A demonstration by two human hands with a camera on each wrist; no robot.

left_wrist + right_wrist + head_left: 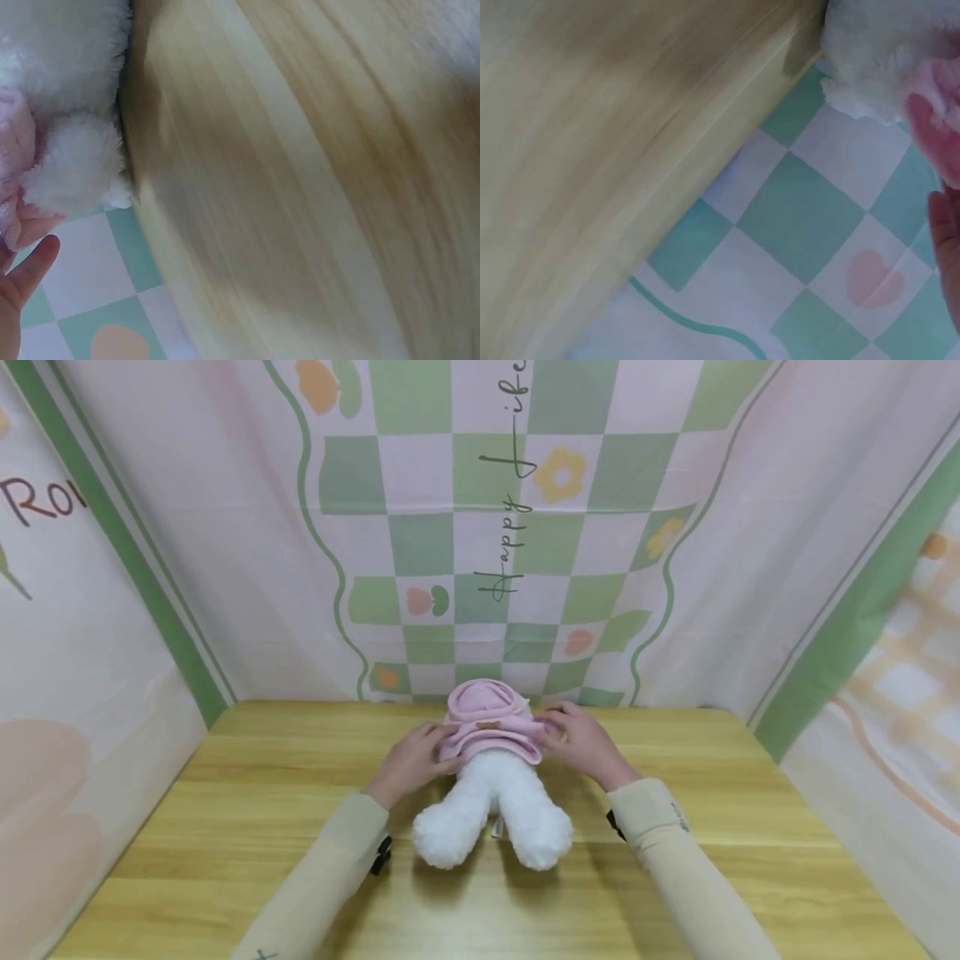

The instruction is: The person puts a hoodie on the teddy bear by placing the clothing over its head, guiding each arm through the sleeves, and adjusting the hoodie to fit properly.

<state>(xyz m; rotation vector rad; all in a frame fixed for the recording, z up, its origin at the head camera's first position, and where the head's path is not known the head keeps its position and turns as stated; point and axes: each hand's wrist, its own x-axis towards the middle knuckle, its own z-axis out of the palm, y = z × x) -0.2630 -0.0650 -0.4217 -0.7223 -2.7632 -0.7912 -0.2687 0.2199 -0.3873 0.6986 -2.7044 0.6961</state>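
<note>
A white fluffy plush toy [483,793] lies on the table, its two legs toward me. It wears a pink hooded top [487,727] with a small brown patch, bunched above the legs; the toy's face is hidden. My left hand [414,762] pinches the left side of the top. On the opposite side my right hand [588,745] grips the cloth between thumb and fingers. Only part of the left hand [22,289] shows in the left wrist view, next to the pink cloth [15,165]. The right wrist view catches fingers [945,240] below the pink cloth [934,127].
The wooden table [262,827] ends at a hanging cloth [420,547] with green and white checks right behind the toy. Further patterned cloth walls [97,635] stand at both sides. A small white tag [497,828] sticks out between the toy's legs.
</note>
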